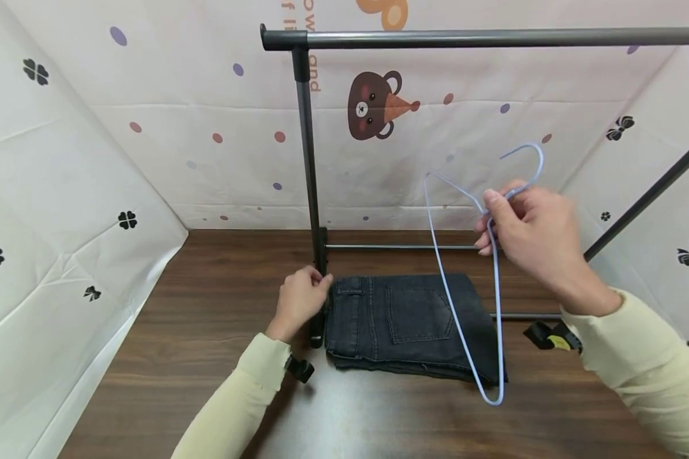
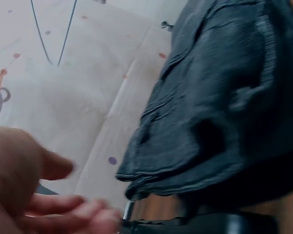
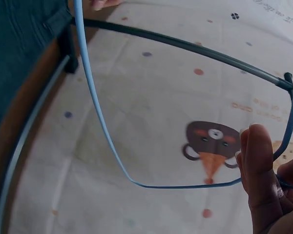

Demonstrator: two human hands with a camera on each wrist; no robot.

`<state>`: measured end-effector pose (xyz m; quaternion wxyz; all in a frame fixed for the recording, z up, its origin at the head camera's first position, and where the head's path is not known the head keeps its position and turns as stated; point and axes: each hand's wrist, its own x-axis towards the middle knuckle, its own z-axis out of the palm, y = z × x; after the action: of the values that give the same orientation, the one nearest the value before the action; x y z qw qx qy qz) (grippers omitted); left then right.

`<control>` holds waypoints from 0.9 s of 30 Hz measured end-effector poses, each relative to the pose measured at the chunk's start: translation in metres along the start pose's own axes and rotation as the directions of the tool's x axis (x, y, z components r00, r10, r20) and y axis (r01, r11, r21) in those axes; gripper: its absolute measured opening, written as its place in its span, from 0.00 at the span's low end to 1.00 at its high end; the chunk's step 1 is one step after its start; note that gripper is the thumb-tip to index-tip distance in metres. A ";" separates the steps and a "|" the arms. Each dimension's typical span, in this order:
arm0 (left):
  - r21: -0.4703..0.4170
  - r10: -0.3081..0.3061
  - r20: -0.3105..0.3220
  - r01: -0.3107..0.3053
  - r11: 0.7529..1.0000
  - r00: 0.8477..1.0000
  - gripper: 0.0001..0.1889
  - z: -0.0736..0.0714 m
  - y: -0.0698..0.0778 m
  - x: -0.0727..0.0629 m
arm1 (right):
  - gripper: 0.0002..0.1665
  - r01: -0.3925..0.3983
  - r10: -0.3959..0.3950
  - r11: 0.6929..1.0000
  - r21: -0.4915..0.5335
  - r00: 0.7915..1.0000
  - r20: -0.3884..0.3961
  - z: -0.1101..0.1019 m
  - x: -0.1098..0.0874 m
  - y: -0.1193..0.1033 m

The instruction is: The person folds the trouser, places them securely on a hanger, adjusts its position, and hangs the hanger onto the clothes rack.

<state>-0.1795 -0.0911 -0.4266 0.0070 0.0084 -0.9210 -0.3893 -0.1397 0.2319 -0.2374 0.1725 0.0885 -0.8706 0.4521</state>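
Observation:
My right hand (image 1: 536, 233) pinches a light blue wire hanger (image 1: 497, 287) at the neck below its hook. The hanger hangs tilted, its lower end overlapping the jeans in the head view; in the right wrist view its wire (image 3: 176, 187) loops out from the fingers (image 3: 263, 161). Folded dark jeans (image 1: 419, 319) lie on the brown tabletop, back pocket up. Close to their waistband corner, beside the rack's post, is my left hand (image 1: 300, 298). In the left wrist view, that hand's loosely bent fingers (image 2: 58, 204) hold nothing, and the jeans (image 2: 219, 97) stand off to their right.
A dark metal clothes rack has its top rail (image 1: 494, 38) across the upper view, a left post (image 1: 307, 146) and low bars (image 1: 402, 247) near the table. White patterned cloth (image 1: 218, 172) walls off the back and both sides. Brown tabletop (image 1: 195, 357) extends left of the rack.

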 end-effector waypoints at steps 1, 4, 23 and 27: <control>0.046 -0.021 0.067 0.018 0.999 0.998 0.20 0.002 -0.001 -0.003 | 0.20 -0.003 0.003 1.000 -0.013 1.000 0.003 0.003 -0.003 0.004; 0.149 -0.048 0.226 0.014 0.989 0.973 0.25 0.007 -0.001 -0.015 | 0.20 -0.023 0.023 1.000 -0.021 1.000 0.016 0.012 -0.015 0.020; -0.181 -0.122 0.380 0.204 0.962 0.917 0.44 0.030 -0.003 -0.043 | 0.22 -0.328 0.311 0.933 0.146 0.941 0.131 0.053 -0.070 0.117; -0.345 -0.113 0.417 0.272 0.898 0.902 0.41 0.033 -0.007 -0.040 | 0.21 -0.406 0.385 0.900 0.160 0.911 0.147 0.051 -0.074 0.131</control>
<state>-0.1397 -0.0710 -0.4551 -0.2124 0.0226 -0.8009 -0.5595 -0.1235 0.2658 -0.3919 0.0190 -0.0495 -0.8323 0.5518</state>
